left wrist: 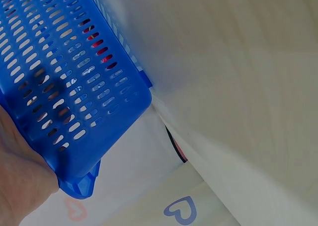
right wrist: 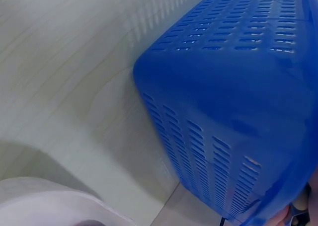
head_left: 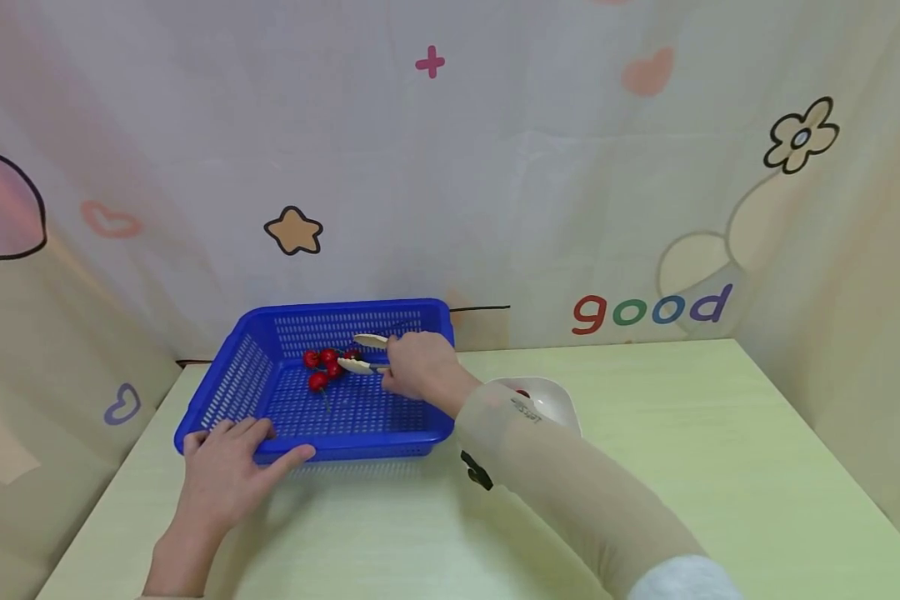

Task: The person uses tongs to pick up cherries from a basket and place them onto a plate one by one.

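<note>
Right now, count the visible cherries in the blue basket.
5: leftmost cherry, back cherry, centre cherry just in front of it, front cherry, and right cherry beside the tongs. All lie in the blue basket; the tongs may hide more.

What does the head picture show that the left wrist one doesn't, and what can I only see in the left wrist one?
Only the head view shows the right hand holding tongs, the white bowl and the colourful word "good".

Only the left wrist view shows red cherries peeking out through slots in the blue basket, seen from outside.

Both show the blue basket, some cherries, the left hand and a purple heart drawing.
</note>
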Demonstrator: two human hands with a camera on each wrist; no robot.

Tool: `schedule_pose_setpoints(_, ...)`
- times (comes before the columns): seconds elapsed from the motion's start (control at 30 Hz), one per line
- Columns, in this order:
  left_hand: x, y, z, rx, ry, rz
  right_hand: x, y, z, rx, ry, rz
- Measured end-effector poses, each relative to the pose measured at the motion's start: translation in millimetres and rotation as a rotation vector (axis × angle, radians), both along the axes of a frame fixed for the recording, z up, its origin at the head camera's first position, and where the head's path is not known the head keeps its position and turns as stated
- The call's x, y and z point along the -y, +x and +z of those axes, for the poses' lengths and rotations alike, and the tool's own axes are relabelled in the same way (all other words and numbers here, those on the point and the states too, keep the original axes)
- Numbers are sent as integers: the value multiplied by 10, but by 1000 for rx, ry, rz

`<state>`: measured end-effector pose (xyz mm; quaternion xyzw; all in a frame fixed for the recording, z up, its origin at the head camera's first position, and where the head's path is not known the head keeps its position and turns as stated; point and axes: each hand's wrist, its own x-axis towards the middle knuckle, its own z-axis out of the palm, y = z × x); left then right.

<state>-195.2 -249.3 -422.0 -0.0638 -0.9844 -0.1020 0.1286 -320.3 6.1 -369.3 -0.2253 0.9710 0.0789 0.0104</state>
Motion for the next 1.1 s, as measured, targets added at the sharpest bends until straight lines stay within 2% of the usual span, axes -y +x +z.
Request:
schedule_pose_setpoints(0.3,-6,3,1,-11,2,-3,49,3,-32,1,16,26)
schedule_pose_setpoints(0.6,-14,5,8,-21,3,-3,77,17,-91,18,-17,18)
schedule_pose_setpoints(0.87,-6,7,5,-19,-1,-3,60,27,-77,19,-40,24)
schedule_pose_setpoints(1.1,3,0,-17,-41,-3,-10,17,22,-55,59,-115,25)
